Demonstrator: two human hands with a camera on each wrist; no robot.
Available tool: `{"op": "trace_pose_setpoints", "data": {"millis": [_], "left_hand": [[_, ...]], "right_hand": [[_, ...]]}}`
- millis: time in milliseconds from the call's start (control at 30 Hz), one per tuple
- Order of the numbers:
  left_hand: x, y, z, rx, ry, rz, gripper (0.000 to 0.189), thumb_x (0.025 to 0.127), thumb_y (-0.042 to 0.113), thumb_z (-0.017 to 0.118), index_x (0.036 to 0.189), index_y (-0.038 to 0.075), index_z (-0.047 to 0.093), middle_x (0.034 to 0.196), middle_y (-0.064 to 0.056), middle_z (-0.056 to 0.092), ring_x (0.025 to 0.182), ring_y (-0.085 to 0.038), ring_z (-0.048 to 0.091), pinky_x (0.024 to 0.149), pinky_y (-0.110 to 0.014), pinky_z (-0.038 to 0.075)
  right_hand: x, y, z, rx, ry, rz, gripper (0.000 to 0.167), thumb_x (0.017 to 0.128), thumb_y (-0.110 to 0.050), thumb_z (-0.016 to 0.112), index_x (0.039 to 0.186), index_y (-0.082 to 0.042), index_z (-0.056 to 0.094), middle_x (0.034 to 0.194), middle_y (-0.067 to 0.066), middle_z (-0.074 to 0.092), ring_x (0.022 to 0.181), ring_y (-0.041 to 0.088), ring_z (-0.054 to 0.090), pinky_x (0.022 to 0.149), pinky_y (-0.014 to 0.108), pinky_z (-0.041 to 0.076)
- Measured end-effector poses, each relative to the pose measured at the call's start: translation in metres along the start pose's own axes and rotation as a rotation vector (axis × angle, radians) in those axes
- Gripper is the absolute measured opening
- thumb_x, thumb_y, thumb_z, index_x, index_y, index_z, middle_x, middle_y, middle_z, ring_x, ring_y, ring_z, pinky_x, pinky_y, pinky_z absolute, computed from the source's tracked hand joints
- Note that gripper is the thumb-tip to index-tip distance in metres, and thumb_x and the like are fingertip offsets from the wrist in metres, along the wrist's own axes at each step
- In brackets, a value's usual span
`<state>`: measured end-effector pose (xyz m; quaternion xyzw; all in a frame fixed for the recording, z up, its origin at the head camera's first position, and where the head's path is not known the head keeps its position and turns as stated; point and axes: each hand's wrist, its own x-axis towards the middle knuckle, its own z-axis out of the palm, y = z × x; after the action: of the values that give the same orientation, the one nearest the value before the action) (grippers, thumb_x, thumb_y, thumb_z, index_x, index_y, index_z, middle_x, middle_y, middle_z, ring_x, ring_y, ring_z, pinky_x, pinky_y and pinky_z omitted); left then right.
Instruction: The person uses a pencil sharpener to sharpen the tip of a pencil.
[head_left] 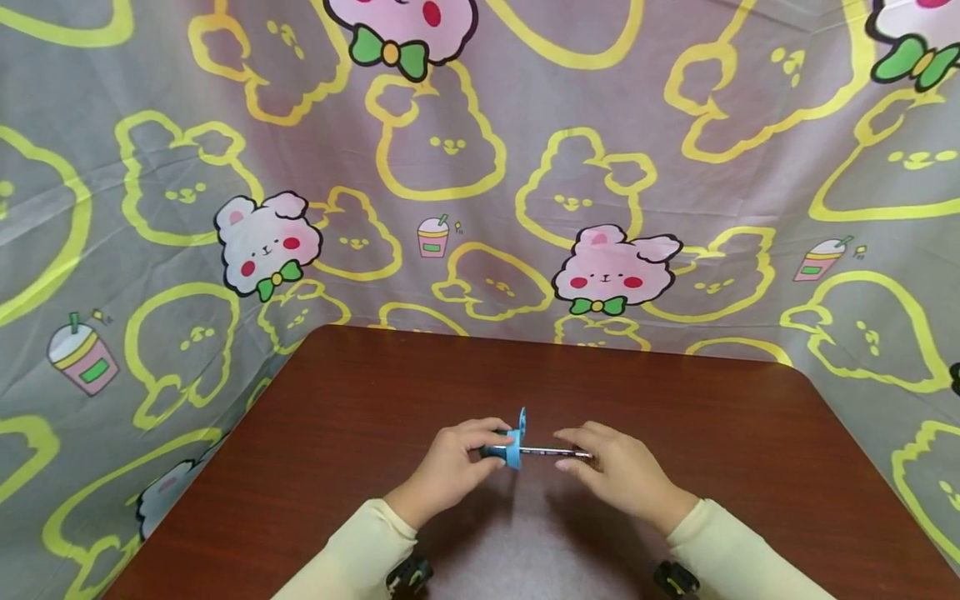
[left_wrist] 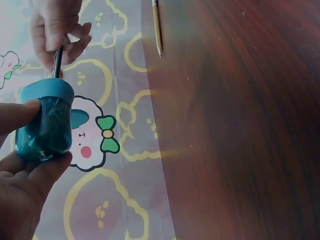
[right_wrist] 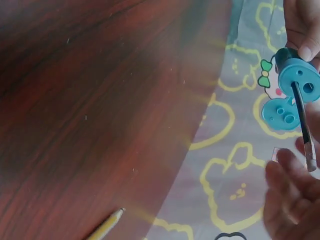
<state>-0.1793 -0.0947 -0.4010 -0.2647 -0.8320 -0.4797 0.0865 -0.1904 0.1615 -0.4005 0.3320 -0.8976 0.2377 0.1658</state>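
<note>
My left hand (head_left: 459, 460) grips a blue pencil sharpener (left_wrist: 45, 125) with a see-through shavings container, thumb on one side and fingers on the other. Its round lid (right_wrist: 280, 115) hangs flipped open on the hinge. A dark pencil (right_wrist: 302, 117) sticks out of one hole in the sharpener's face. Around the pencil's free end is my right hand (head_left: 618, 462), thumb and fingers parted on either side of the shaft in the head view. Those fingers look slightly blurred in the right wrist view. The pencil's other end is hidden inside the sharpener.
A second, yellow pencil (left_wrist: 157, 30) with a sharpened tip lies on the brown table (head_left: 390, 375); the right wrist view shows its tip too. Patterned cloth (head_left: 480, 217) hangs behind the table and along its sides. Each wrist wears a small black device (head_left: 408, 575).
</note>
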Motion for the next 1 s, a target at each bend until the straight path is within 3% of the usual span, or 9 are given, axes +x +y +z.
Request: {"op": "trace_pose_setpoints", "data": {"millis": [100,167,233,333,467,567,767,1000], "left_hand": [[0.000,-0.001,-0.002,-0.075,0.000,-0.080,0.028,0.081,-0.001,0.074,0.109,0.002,0.073,0.118,-0.010,0.066,0.105,-0.024,0.063,0.073,-0.024,0.053],[0.000,-0.001,-0.004,-0.116,-0.002,-0.103,0.028,0.081,-0.001,0.074,0.109,0.001,0.073,0.118,-0.012,0.066,0.107,-0.027,0.062,0.075,-0.023,0.052],[0.000,-0.002,-0.004,-0.146,0.001,-0.100,0.028,0.080,-0.002,0.075,0.107,0.000,0.073,0.116,-0.013,0.067,0.108,-0.029,0.062,0.077,-0.023,0.052],[0.000,-0.004,-0.003,-0.174,-0.011,-0.099,0.028,0.079,-0.004,0.075,0.106,-0.001,0.073,0.113,-0.013,0.068,0.107,-0.028,0.063,0.079,-0.023,0.052],[-0.001,-0.004,-0.001,-0.206,-0.046,-0.106,0.028,0.080,-0.005,0.073,0.109,-0.003,0.072,0.114,-0.014,0.068,0.108,-0.029,0.062,0.080,-0.026,0.054],[-0.002,-0.004,0.001,-0.189,-0.061,-0.092,0.029,0.081,-0.005,0.072,0.110,-0.003,0.071,0.116,-0.014,0.067,0.108,-0.028,0.062,0.078,-0.024,0.054],[-0.002,-0.001,0.001,-0.070,-0.036,-0.010,0.029,0.079,-0.003,0.074,0.108,0.001,0.073,0.116,-0.011,0.068,0.101,-0.020,0.063,0.065,-0.024,0.051],[-0.002,0.001,0.001,-0.002,-0.017,0.076,0.030,0.079,-0.002,0.075,0.109,0.002,0.073,0.116,-0.010,0.068,0.097,-0.019,0.063,0.063,-0.022,0.051]], "right_hand": [[0.001,0.003,0.003,-0.089,0.145,-0.159,0.033,0.072,-0.023,0.083,0.103,-0.017,0.073,0.085,-0.012,0.060,0.069,0.001,0.052,0.056,0.021,0.045],[0.002,0.004,0.004,-0.113,0.214,-0.254,0.024,0.076,-0.024,0.081,0.098,-0.016,0.073,0.084,-0.011,0.062,0.069,0.003,0.054,0.056,0.021,0.047],[0.003,0.005,0.006,-0.144,0.257,-0.324,0.016,0.087,-0.030,0.071,0.093,-0.015,0.073,0.078,-0.010,0.060,0.065,0.004,0.053,0.053,0.020,0.046],[0.003,0.006,0.009,-0.204,0.287,-0.406,0.037,0.102,-0.036,0.046,0.090,-0.013,0.073,0.071,-0.008,0.056,0.059,0.007,0.051,0.048,0.020,0.044],[0.000,0.007,0.013,-0.253,0.269,-0.460,0.046,0.105,-0.032,0.036,0.086,-0.010,0.072,0.066,-0.006,0.056,0.055,0.008,0.052,0.045,0.020,0.043],[-0.003,0.006,0.013,-0.195,0.215,-0.433,0.041,0.104,-0.032,0.041,0.084,-0.011,0.070,0.066,-0.008,0.059,0.055,0.003,0.052,0.047,0.019,0.044],[-0.002,0.002,0.006,0.080,0.058,-0.274,0.008,0.090,-0.012,0.068,0.082,-0.010,0.070,0.072,-0.010,0.066,0.061,-0.007,0.047,0.053,0.012,0.042],[0.000,-0.001,-0.004,0.363,-0.155,0.014,0.011,0.093,-0.014,0.064,0.084,-0.012,0.072,0.062,-0.014,0.051,0.053,-0.006,0.034,0.047,0.017,0.037]]}}
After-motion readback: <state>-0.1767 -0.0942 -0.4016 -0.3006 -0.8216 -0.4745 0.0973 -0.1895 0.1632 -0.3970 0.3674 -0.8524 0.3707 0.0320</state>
